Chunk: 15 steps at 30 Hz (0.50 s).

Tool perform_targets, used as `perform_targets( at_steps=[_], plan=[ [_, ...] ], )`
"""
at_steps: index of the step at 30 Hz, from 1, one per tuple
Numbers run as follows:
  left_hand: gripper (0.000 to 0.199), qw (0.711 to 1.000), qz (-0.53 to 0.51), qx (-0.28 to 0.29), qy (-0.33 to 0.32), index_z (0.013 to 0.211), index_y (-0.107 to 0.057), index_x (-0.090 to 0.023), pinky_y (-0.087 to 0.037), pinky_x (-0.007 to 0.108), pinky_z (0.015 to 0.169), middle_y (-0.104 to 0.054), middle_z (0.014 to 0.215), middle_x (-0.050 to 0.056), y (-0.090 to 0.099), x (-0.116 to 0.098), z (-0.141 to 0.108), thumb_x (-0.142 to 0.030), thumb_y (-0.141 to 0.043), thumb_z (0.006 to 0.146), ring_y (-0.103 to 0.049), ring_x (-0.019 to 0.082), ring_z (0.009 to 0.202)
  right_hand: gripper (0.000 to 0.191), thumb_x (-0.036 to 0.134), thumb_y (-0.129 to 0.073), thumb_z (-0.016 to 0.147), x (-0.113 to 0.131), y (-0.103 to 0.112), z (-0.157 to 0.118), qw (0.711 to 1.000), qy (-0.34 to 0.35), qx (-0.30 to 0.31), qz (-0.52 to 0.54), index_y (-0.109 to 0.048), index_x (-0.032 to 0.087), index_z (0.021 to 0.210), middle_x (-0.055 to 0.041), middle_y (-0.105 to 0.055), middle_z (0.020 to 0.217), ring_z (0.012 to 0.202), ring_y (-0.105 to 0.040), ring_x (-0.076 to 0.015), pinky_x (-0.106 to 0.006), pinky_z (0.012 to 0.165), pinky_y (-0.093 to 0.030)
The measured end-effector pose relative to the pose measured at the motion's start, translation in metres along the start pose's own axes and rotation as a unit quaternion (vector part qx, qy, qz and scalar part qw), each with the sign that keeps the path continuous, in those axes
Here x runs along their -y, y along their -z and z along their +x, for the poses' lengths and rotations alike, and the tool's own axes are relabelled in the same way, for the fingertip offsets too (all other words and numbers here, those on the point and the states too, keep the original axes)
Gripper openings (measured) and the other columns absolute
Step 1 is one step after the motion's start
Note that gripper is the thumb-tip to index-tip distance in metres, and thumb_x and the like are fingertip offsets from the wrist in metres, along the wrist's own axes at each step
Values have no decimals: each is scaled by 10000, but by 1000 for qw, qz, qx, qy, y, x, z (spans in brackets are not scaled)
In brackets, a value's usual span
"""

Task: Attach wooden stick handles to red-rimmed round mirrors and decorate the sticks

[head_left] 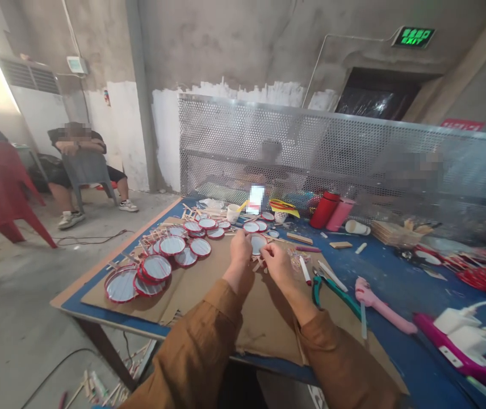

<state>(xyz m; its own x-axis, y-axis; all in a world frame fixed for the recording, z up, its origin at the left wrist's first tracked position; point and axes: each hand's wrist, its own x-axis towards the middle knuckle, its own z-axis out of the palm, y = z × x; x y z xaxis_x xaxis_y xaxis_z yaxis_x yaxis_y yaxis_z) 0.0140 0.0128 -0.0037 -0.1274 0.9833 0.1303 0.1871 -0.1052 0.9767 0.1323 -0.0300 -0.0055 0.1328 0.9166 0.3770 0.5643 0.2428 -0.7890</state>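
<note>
Above the cardboard, my left hand [241, 250] is closed on the left edge of a small red-rimmed drum [259, 244] with a pale round face. My right hand [277, 261] is at the drum's lower right edge, thumb and fingers pinched together. What that pinch holds is too small to make out. Short wooden sticks show just below the drum, between the hands. More red-rimmed drums [172, 245] lie in an overlapping heap to the left, several with wooden sticks.
Right of my hands lie a red-and-white marker [305, 271], teal-handled pliers [317, 289], a pink glue gun [381, 304] and a magenta power strip [460, 346]. Red and pink bottles [325, 209] stand behind, before a perforated metal screen [234, 130]. A person [83, 153] sits at far left.
</note>
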Motion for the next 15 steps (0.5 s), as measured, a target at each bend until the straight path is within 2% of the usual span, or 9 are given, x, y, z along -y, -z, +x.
perform_targets(
  at_steps=[5, 10, 15],
  plan=[
    [94, 998, 42, -53, 4, 872, -578, -183, -450, 255, 666, -664, 890, 78, 6, -6, -2, -218, -491, 874, -602, 171, 759, 184, 398, -620, 736, 6, -15, -9, 987, -90, 6, 133, -582, 233, 663, -36, -687, 604, 514, -668, -215, -283, 458, -467],
    [88, 996, 61, -63, -18, 881, -575, -181, -456, 276, 732, -672, 939, 96, 6, -11, -3, -204, -490, 873, -608, 184, 810, 218, 431, -667, 678, 10, -13, -7, 974, -127, -22, 185, -619, 220, 690, -57, -708, 606, 527, -690, -237, -243, 341, -371],
    [72, 997, 44, -69, -5, 850, -555, -180, -458, 265, 728, -670, 914, 89, 5, -12, 1, -187, -486, 870, -600, 173, 798, 247, 439, -702, 606, 11, -18, -6, 950, -167, -17, 262, -582, 229, 659, -82, -733, 660, 555, -701, -259, -247, 312, -326]
  ],
)
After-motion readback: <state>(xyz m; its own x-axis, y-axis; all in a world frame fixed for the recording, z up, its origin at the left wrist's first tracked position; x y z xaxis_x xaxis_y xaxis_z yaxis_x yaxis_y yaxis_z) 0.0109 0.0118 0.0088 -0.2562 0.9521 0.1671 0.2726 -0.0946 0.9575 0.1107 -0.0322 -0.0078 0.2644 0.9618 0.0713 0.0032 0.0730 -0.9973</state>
